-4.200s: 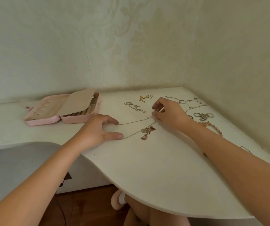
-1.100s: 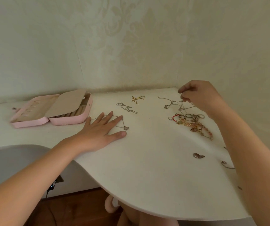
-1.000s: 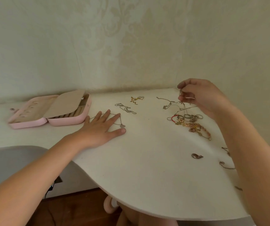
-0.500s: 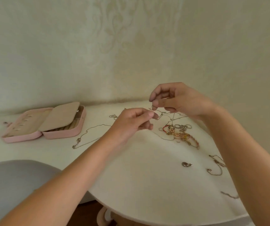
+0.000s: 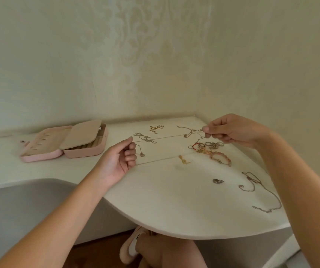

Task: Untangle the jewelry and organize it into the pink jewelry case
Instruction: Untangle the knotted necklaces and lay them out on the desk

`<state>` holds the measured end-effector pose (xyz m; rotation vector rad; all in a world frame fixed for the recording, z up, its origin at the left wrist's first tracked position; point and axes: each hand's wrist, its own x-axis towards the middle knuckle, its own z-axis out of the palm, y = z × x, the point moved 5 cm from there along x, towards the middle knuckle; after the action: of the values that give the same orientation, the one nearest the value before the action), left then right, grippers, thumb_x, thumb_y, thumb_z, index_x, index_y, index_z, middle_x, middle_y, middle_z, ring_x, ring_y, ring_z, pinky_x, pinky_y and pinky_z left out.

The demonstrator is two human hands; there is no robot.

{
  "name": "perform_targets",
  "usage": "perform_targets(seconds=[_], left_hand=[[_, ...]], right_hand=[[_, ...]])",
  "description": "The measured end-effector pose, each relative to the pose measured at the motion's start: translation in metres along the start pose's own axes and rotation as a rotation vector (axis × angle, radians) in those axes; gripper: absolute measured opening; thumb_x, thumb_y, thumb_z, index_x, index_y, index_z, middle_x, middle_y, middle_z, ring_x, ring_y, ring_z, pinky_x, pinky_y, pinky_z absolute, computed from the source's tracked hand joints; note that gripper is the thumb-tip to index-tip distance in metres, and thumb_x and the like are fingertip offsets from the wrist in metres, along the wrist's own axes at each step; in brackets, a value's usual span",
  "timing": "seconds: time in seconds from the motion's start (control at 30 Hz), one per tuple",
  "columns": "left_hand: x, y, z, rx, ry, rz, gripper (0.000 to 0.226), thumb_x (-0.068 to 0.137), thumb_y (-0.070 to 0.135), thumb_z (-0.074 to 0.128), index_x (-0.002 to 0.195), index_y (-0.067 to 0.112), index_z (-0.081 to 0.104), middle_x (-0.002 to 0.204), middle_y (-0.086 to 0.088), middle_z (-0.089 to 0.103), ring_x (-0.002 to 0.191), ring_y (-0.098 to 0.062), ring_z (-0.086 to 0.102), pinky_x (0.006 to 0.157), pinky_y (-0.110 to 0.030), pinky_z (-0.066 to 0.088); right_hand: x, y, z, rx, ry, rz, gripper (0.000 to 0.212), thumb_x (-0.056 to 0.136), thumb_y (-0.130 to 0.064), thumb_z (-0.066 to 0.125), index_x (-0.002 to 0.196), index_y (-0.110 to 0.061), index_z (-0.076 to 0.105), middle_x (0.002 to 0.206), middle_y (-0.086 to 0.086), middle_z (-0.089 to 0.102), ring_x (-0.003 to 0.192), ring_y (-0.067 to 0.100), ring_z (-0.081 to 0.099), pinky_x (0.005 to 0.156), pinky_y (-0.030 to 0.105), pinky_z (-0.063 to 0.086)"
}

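Observation:
A thin gold chain necklace [image 5: 167, 136] is stretched taut above the white table [image 5: 174, 200] between my hands. My left hand [image 5: 119, 159] pinches one end, my right hand [image 5: 230, 130] pinches the other. A lower strand of the chain carries a small gold pendant [image 5: 182, 159]. The pink jewelry case [image 5: 66, 141] lies open at the back left, its beige inner flap folded over the right half. Loose pieces on the table: a silver chain [image 5: 144, 137], a gold chain [image 5: 156, 128], a tangle of rings [image 5: 213, 145] and a beaded bracelet [image 5: 218, 156].
A silver charm [image 5: 217, 181] and a long silver necklace [image 5: 259, 192] lie near the table's right front edge. Walls close off the back and right. The table's curved edge runs in front; my knee and a slipper [image 5: 130, 246] show below it.
My left hand left the table and took hold of the chain with my right hand. Both hands then moved apart, pulling the chain out straight. The view shifted.

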<state>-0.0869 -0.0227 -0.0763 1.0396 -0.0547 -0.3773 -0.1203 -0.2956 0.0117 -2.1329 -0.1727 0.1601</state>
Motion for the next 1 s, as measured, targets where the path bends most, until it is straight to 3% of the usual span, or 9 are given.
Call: perform_targets(seconds=[0.17, 0.37, 0.5, 0.6, 0.7, 0.8, 0.87, 0.9, 1.0], left_hand=[[-0.008, -0.001, 0.001, 0.205, 0.052, 0.053, 0.026, 0.099, 0.016, 0.044, 0.076, 0.010, 0.052, 0.050, 0.006, 0.035, 0.039, -0.004, 0.030, 0.036, -0.013, 0.026], [-0.023, -0.009, 0.012, 0.390, 0.050, 0.095, 0.024, 0.100, 0.014, 0.044, 0.080, 0.007, 0.054, 0.052, 0.002, 0.043, 0.041, -0.009, 0.041, 0.038, -0.020, 0.040], [-0.020, -0.012, 0.003, 0.575, 0.154, 0.172, 0.027, 0.101, 0.016, 0.045, 0.079, 0.006, 0.057, 0.059, -0.001, 0.045, 0.043, -0.011, 0.047, 0.045, -0.025, 0.043], [-0.017, -0.007, -0.003, 0.762, 0.292, 0.257, 0.028, 0.101, 0.015, 0.044, 0.081, 0.004, 0.060, 0.061, -0.005, 0.050, 0.042, -0.013, 0.053, 0.041, -0.019, 0.039], [-0.011, -0.007, -0.006, 0.818, 0.326, 0.271, 0.027, 0.100, 0.012, 0.047, 0.082, -0.001, 0.062, 0.062, -0.008, 0.055, 0.042, -0.010, 0.059, 0.040, -0.017, 0.045], [-0.009, -0.011, -0.013, 0.838, 0.337, 0.275, 0.025, 0.098, 0.011, 0.051, 0.078, 0.002, 0.065, 0.057, -0.003, 0.060, 0.050, -0.014, 0.066, 0.052, -0.022, 0.054], [-0.011, -0.012, -0.016, 0.835, 0.332, 0.282, 0.023, 0.097, 0.012, 0.053, 0.079, 0.005, 0.066, 0.052, 0.002, 0.063, 0.059, -0.018, 0.070, 0.063, -0.025, 0.056], [-0.013, -0.012, -0.016, 0.837, 0.330, 0.288, 0.022, 0.096, 0.012, 0.054, 0.079, 0.008, 0.067, 0.053, 0.003, 0.065, 0.062, -0.019, 0.071, 0.066, -0.024, 0.055], [-0.016, -0.012, -0.014, 0.805, 0.326, 0.310, 0.017, 0.096, 0.010, 0.055, 0.084, 0.010, 0.067, 0.066, -0.004, 0.069, 0.061, -0.013, 0.070, 0.059, -0.016, 0.051]], right_hand=[[-0.007, 0.014, 0.003, 0.093, -0.061, 0.114, 0.019, 0.088, -0.022, 0.062, 0.079, -0.006, 0.065, 0.058, -0.002, 0.047, 0.045, 0.006, 0.037, 0.043, 0.014, 0.033], [-0.016, 0.022, 0.001, 0.110, -0.149, 0.215, 0.019, 0.097, -0.016, 0.052, 0.085, -0.003, 0.060, 0.060, 0.001, 0.048, 0.041, 0.005, 0.036, 0.037, 0.014, 0.029], [0.005, 0.023, 0.004, 0.031, -0.016, 0.189, 0.019, 0.096, -0.019, 0.055, 0.086, -0.005, 0.064, 0.061, 0.000, 0.051, 0.043, 0.006, 0.037, 0.041, 0.016, 0.031], [0.031, 0.024, 0.015, -0.029, 0.063, 0.181, 0.019, 0.095, -0.019, 0.057, 0.085, -0.005, 0.065, 0.060, 0.000, 0.052, 0.045, 0.009, 0.036, 0.045, 0.020, 0.029], [0.055, 0.028, 0.031, -0.127, 0.120, 0.199, 0.020, 0.094, -0.020, 0.059, 0.084, -0.005, 0.067, 0.056, -0.002, 0.055, 0.041, 0.007, 0.042, 0.041, 0.015, 0.035], [0.074, 0.032, 0.049, -0.281, 0.179, 0.134, 0.022, 0.093, -0.022, 0.061, 0.099, -0.002, 0.068, 0.078, 0.000, 0.063, 0.068, 0.013, 0.058, 0.065, 0.023, 0.046], [0.072, 0.020, 0.062, -0.516, 0.236, 0.000, 0.023, 0.089, -0.027, 0.066, 0.106, -0.011, 0.067, 0.096, -0.003, 0.056, 0.091, 0.014, 0.054, 0.077, 0.024, 0.038], [0.066, 0.009, 0.071, -0.530, 0.235, -0.089, 0.021, 0.086, -0.028, 0.070, 0.102, -0.015, 0.068, 0.096, -0.005, 0.055, 0.091, 0.011, 0.053, 0.077, 0.022, 0.036], [0.033, -0.017, 0.110, -0.329, -0.111, -0.226, 0.012, 0.078, -0.024, 0.078, 0.082, -0.018, 0.069, 0.076, -0.011, 0.062, 0.066, -0.002, 0.052, 0.064, 0.015, 0.038]])
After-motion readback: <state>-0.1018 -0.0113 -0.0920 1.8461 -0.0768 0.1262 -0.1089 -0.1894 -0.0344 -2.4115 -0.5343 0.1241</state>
